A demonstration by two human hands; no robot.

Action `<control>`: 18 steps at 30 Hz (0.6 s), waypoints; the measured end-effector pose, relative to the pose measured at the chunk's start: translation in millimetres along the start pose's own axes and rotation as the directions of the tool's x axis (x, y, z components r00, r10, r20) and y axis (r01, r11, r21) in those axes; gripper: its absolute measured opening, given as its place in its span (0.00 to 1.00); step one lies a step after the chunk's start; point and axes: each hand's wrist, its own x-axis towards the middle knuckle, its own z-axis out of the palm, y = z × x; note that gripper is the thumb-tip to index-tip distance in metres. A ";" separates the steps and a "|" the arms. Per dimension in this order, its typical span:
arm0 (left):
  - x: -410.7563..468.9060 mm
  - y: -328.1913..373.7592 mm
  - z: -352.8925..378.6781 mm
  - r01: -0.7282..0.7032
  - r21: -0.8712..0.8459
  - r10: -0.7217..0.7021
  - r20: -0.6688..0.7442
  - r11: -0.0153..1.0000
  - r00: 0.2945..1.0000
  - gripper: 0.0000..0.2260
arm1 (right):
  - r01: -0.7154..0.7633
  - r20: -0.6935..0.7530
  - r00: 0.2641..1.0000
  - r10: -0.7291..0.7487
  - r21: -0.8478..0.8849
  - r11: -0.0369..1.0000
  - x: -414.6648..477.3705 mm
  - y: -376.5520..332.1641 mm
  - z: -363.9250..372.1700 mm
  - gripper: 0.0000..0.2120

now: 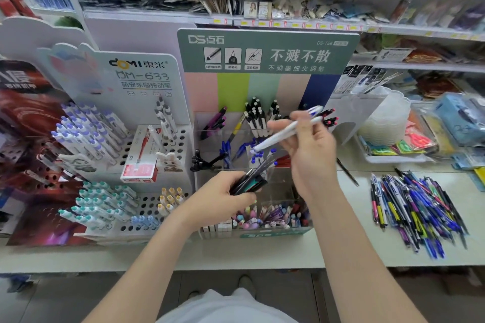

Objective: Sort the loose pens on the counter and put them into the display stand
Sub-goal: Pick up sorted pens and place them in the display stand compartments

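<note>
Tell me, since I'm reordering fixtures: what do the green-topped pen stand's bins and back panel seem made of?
The bins look like clear, glossy acrylic or similar rigid plastic: pens inside show through the walls. The back panel looks like matte printed board, card or foamed plastic, hard to tell: flat colour, no glare.

Display stand (278, 186): I read the bins as clear, glossy plastic; header card (262, 60) matt printed board. Loose pens (417, 207): shiny plastic barrels. White pens (283, 136): smooth satin plastic. Surface (341, 249): white, smooth, matt. Hole-rack (147, 207): white matt plastic.
</note>
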 end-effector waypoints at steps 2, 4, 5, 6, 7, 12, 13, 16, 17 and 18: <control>-1.3 -7.4 -3.0 0.018 -0.040 -0.018 -0.015 0.999 1.000 0.04 | 0.057 -0.027 0.998 -0.059 -0.077 0.995 6.7 -11.7 -10.5 0.15; -1.4 -12.8 -3.9 0.030 -0.167 -0.041 -0.062 0.986 0.997 0.06 | -0.024 0.066 0.996 0.056 -0.412 0.911 10.7 -18.3 -21.5 0.15; -0.1 -13.9 -2.9 0.020 -0.225 -0.045 -0.104 0.974 0.994 0.07 | -0.064 0.109 0.980 0.165 -0.616 0.785 12.1 -16.4 -24.5 0.14; 2.2 -13.7 -1.0 -0.002 -0.260 -0.042 -0.164 0.966 0.986 0.07 | -0.055 0.125 0.959 0.254 -0.797 0.601 13.3 -13.2 -26.9 0.12; 4.8 -11.5 1.3 -0.025 -0.270 -0.041 -0.234 0.962 0.971 0.07 | 0.000 0.130 0.943 0.306 -0.921 0.390 14.7 -10.2 -28.8 0.12; 17.9 2.2 10.8 -0.074 -0.283 -0.039 -0.374 0.956 0.927 0.08 | 0.204 0.129 0.837 0.532 -0.975 -0.086 22.1 -14.7 -4.6 0.07; 20.1 3.7 11.5 -0.067 -0.290 -0.046 -0.366 0.955 0.929 0.07 | 0.260 0.135 0.810 0.571 -0.955 -0.143 23.6 -17.7 2.3 0.08; 25.3 6.8 13.2 -0.041 -0.326 -0.071 -0.324 0.944 0.943 0.07 | 0.407 0.168 0.741 0.650 -0.883 -0.236 29.9 -19.4 17.9 0.11; 26.3 7.5 13.8 -0.043 -0.349 -0.074 -0.317 0.936 0.946 0.07 | 0.421 0.181 0.742 0.646 -0.876 -0.238 32.6 -19.6 19.7 0.13; 26.9 7.3 14.0 -0.049 -0.371 -0.076 -0.317 0.928 0.946 0.06 | 0.412 0.192 0.763 0.617 -0.880 -0.235 35.3 -20.8 19.9 0.14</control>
